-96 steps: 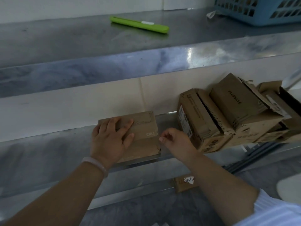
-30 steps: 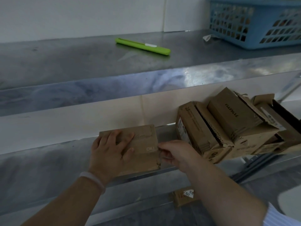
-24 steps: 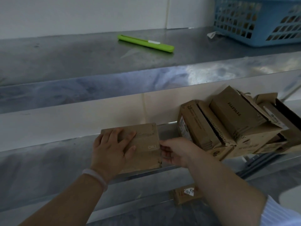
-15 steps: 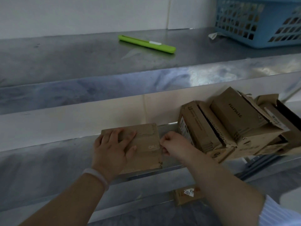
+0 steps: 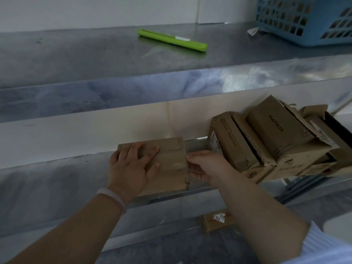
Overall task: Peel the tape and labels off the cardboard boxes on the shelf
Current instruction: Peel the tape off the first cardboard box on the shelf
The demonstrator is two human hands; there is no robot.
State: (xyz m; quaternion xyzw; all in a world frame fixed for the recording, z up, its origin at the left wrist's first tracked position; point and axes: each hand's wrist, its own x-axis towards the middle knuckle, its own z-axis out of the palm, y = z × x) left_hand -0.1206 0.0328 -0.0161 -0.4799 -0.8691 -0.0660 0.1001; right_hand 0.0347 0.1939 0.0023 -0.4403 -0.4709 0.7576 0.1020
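Observation:
A small flat cardboard box [image 5: 171,159] lies on the middle steel shelf [image 5: 57,183]. My left hand [image 5: 131,166] presses flat on its left half, fingers spread. My right hand [image 5: 204,164] is at the box's right edge, thumb and fingers pinching there; the tape itself is too faint to make out. A pile of opened cardboard boxes [image 5: 266,141] with white labels leans to the right on the same shelf.
A green utility knife [image 5: 172,40] lies on the upper shelf, and a blue plastic basket [image 5: 304,20] stands at its far right. A small labelled box [image 5: 217,221] sits on the level below. The upper shelf's front edge overhangs the boxes.
My right hand came in to the box's right edge and has kept working there with small finger movements. My left hand stays pressed on the box.

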